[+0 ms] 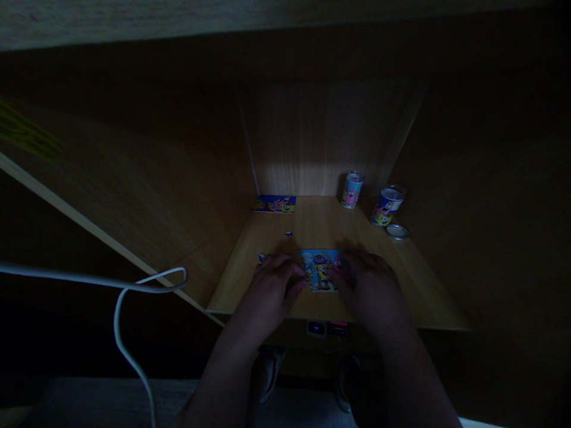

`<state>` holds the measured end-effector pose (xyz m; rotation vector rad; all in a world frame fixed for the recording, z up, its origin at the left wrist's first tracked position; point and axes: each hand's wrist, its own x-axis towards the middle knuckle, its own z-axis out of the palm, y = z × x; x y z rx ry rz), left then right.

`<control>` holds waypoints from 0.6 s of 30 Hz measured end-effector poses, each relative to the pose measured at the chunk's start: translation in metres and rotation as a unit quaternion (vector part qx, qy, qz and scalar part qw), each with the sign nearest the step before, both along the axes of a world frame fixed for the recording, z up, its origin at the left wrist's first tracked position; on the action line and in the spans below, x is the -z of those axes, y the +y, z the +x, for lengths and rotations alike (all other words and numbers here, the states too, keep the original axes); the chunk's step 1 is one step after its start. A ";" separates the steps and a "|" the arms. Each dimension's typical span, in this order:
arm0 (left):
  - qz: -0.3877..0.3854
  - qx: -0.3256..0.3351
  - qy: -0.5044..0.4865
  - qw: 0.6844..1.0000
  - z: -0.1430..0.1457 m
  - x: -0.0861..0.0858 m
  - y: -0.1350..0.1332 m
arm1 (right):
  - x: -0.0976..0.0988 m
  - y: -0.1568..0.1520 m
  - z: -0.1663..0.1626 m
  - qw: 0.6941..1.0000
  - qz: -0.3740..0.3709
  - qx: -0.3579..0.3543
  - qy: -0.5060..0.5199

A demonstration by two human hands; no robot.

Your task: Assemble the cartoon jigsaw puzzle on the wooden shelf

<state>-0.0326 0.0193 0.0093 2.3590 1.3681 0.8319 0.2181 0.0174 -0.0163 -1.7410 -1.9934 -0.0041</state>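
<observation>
A partly hidden cartoon jigsaw puzzle (319,269) lies flat near the front of the wooden desk (323,223). My left hand (276,279) rests at the puzzle's left side, its fingertips touching the pieces. My right hand (363,279) covers the puzzle's right side, with its fingers spread. Neither hand shows a held piece, though the dim light hides detail. A small loose piece (261,257) lies just beyond my left hand, and another (288,233) lies farther back. A matching cartoon picture card (273,204) sits at the back left.
Two cartoon-printed cans (352,190) (387,206) stand at the back right, with a round metal lid (397,232) beside the nearer one. Wooden partitions (312,142) rise around the desk. A white cable (134,284) hangs at the left, and a lit socket panel (316,328) sits below the front edge.
</observation>
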 end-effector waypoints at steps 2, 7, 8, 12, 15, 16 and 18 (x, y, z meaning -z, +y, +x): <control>0.006 -0.005 -0.003 1.000 0.000 0.001 0.000 | 0.000 0.000 0.000 1.000 0.004 -0.001 -0.001; 0.036 -0.035 0.014 0.999 0.006 0.002 -0.002 | -0.001 -0.001 -0.001 1.000 0.004 0.001 0.000; 0.043 -0.040 0.018 0.998 0.008 0.001 -0.003 | -0.001 -0.002 -0.001 1.000 0.003 0.001 0.000; 0.053 -0.050 0.034 0.997 0.013 0.000 -0.004 | -0.002 -0.002 -0.002 1.000 0.002 0.005 -0.003; 0.054 -0.062 0.047 0.995 0.014 0.002 -0.003 | -0.003 -0.002 -0.002 1.000 -0.002 0.005 -0.004; 0.055 -0.063 0.051 0.995 0.014 0.003 -0.003 | -0.003 -0.002 -0.002 1.000 -0.003 0.005 -0.005; 0.055 -0.063 0.055 0.995 0.014 0.003 -0.004 | -0.003 -0.001 -0.001 1.000 -0.005 0.004 -0.007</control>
